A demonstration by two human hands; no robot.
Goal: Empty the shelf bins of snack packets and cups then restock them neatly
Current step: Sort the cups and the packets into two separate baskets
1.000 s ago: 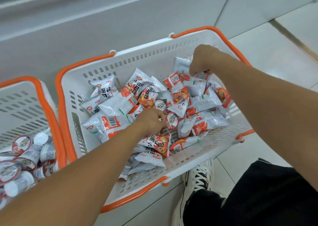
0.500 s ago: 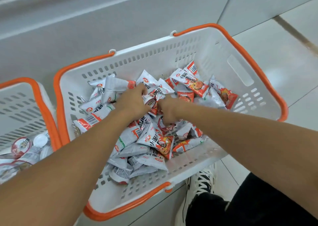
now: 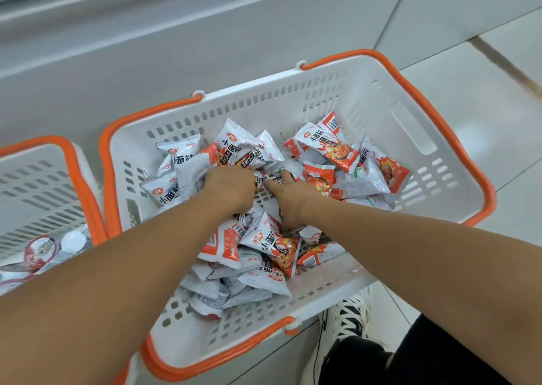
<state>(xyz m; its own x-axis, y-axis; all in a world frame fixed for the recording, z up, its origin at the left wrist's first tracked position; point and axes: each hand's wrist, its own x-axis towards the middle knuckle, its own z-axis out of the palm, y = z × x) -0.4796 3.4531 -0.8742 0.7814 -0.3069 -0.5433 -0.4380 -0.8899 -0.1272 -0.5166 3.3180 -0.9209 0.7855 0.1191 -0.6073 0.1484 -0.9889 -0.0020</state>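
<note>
White plastic with an orange rim, the basket (image 3: 378,97) holds loose snack packets (image 3: 265,244) in which both hands are buried side by side, the left hand (image 3: 231,186) curled around packets, the right hand (image 3: 289,192) with fingers hidden, grip unclear.

Your left hand (image 3: 231,186) fingers are buried under snack packets (image 3: 265,244), grip unclear. The left basket (image 3: 44,179) and its cups (image 3: 41,248) run off the frame edge, cup print blurred. Your forearms cover packets near the white basket (image 3: 322,103) front.
</note>
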